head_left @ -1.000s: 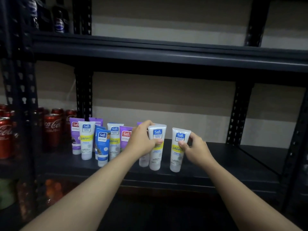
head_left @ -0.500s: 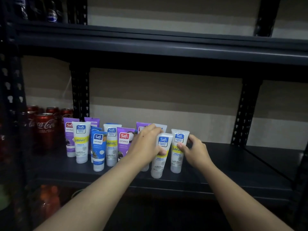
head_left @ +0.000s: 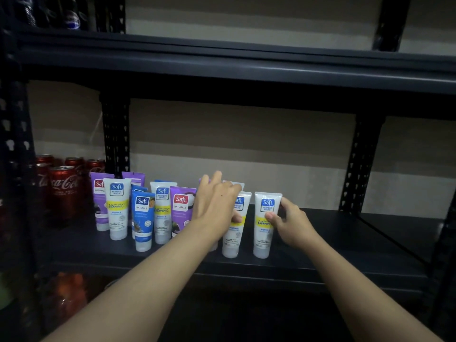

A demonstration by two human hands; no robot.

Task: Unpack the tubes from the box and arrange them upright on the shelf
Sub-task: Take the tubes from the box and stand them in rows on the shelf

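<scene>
From where I stood, the right hand (head_left: 291, 223) pinched the end Perfect White tube (head_left: 266, 228) at its upper half, thumb on the printed front and fingers curled round the far edge. The left hand (head_left: 217, 206) had its thumb across the front of the neighbouring Perfect White tube (head_left: 234, 233) and its fingers reaching behind it, so it seemed to hold that one too (how the hidden fingers lay I could not make out). Both tubes stood cap-down and upright on the dark metal shelf (head_left: 357, 233), just beside each other near the front edge. They were at the right end of a huddle that included a purple Naturals tube (head_left: 182, 213) and a blue Naturals tube (head_left: 142, 220). These looked like light, soft-walled plastic tubes with a smooth, rather slippery skin. I judged they would dent under a hard squeeze and topple readily, being tall on a narrow cap. The sensible hold was therefore a gentle one on the flat sides above the middle, with the cap set square before letting go. Each tube was closed, and what it held could not be seen. The box was nowhere in sight. Red Coca-Cola cans (head_left: 63, 191) filled the shelf's left end, and dark bottles (head_left: 71, 18) stood on the shelf above.
</scene>
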